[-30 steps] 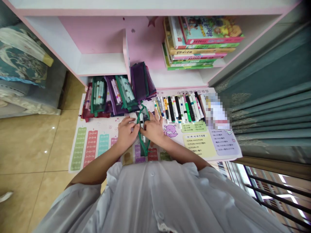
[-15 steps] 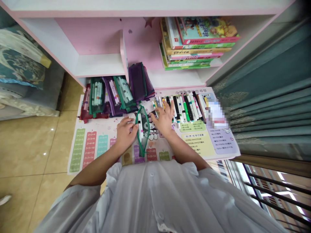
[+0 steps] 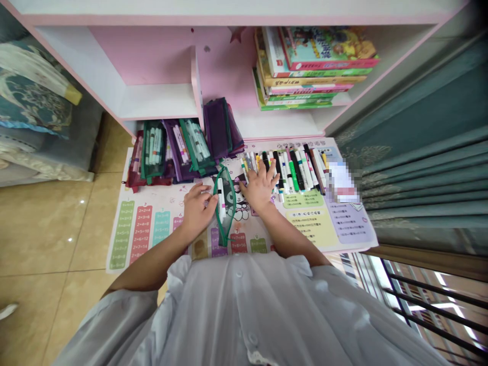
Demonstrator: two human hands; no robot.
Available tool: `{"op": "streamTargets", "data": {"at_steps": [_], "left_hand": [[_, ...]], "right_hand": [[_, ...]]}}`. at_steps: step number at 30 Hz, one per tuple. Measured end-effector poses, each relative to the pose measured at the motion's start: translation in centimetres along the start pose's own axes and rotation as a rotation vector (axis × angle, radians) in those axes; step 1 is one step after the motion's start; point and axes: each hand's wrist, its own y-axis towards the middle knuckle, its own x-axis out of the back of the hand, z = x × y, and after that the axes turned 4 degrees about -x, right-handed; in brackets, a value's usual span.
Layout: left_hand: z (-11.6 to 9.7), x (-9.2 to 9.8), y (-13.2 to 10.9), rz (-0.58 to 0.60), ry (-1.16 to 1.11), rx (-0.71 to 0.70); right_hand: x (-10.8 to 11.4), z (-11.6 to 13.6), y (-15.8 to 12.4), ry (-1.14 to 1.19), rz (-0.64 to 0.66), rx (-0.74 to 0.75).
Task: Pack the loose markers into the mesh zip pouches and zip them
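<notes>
A green-edged mesh zip pouch (image 3: 231, 218) lies unzipped on the desk mat, with white markers (image 3: 221, 195) inside it. My left hand (image 3: 199, 206) rests at the pouch's left side, fingers loosely bent and apart, the thumb against its edge. My right hand (image 3: 260, 190) is spread open to the right of the pouch. Its fingertips reach over the left part of a row of assorted markers (image 3: 293, 170). No marker appears lifted, though what lies under the fingers is partly hidden.
Filled mesh pouches (image 3: 154, 147) lie at the back left, next to a stack of purple pouches (image 3: 217, 129). Books (image 3: 312, 81) are piled on the pink-and-white shelf (image 3: 160, 99). A blurred-out item (image 3: 343, 180) lies right of the markers, near a teal curtain (image 3: 423, 147).
My right hand has shifted slightly right over the markers, fingers still spread. My left hand stays beside the pouch, and the whole view has moved a little.
</notes>
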Motion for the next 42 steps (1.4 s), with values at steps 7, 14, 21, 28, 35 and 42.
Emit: {"op": "streamTargets", "data": {"at_steps": [7,14,21,28,35,42], "left_hand": [[0.0,0.1,0.0,0.011,-0.002,0.003],[-0.2,0.1,0.1,0.009,-0.013,0.001],[-0.2,0.0,0.1,-0.010,-0.009,-0.005],[-0.1,0.0,0.2,-0.003,0.006,-0.009],[0.0,0.0,0.2,0.003,0.003,-0.010],[0.0,0.1,0.3,0.021,0.012,-0.014]], "right_hand": [[-0.2,-0.2,0.4,0.050,0.033,0.009],[0.8,0.6,0.2,0.061,0.053,0.019],[4.6,2.4,-2.3,0.221,0.047,0.140],[4.0,3.3,-3.7,0.227,0.281,0.206],[3.1,4.1,-3.4,0.169,0.323,0.173],[2.7,4.2,-3.5,0.110,0.368,0.175]]}}
